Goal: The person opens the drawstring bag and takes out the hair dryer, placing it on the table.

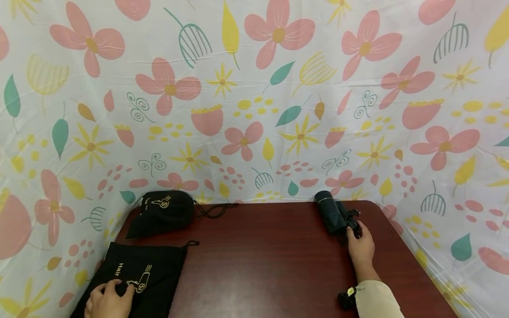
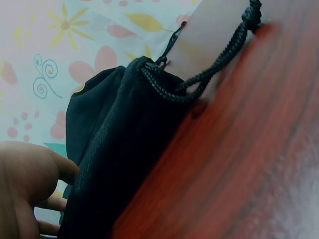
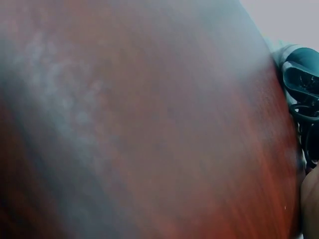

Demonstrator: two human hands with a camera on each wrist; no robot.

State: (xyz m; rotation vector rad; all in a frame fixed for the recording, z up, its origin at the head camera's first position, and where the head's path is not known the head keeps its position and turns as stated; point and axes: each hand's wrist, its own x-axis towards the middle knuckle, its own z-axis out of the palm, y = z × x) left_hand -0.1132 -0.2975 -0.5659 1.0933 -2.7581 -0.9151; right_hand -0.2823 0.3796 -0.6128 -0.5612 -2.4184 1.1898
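Note:
On the table's right back side lies a dark green hair dryer (image 1: 331, 213), its black cord (image 1: 352, 221) bundled beside the body. My right hand (image 1: 361, 247) grips the bundled cord, thumb and fingers around it. In the right wrist view the hair dryer (image 3: 301, 79) shows only at the right edge, with a sliver of the hand below. At the front left, my left hand (image 1: 109, 301) rests on a flat black drawstring pouch (image 1: 159, 269) printed with a gold hair dryer, its fingers loosely bent. The left wrist view shows that pouch (image 2: 124, 144) beside the fingers.
A second black drawstring pouch (image 1: 171, 216), bulging, lies behind the flat one, its cord (image 1: 214, 210) trailing right. The reddish-brown table (image 1: 254, 256) meets a flowered cloth (image 1: 246, 110) at the back and sides. A small black device (image 1: 347, 300) sits by the right wrist.

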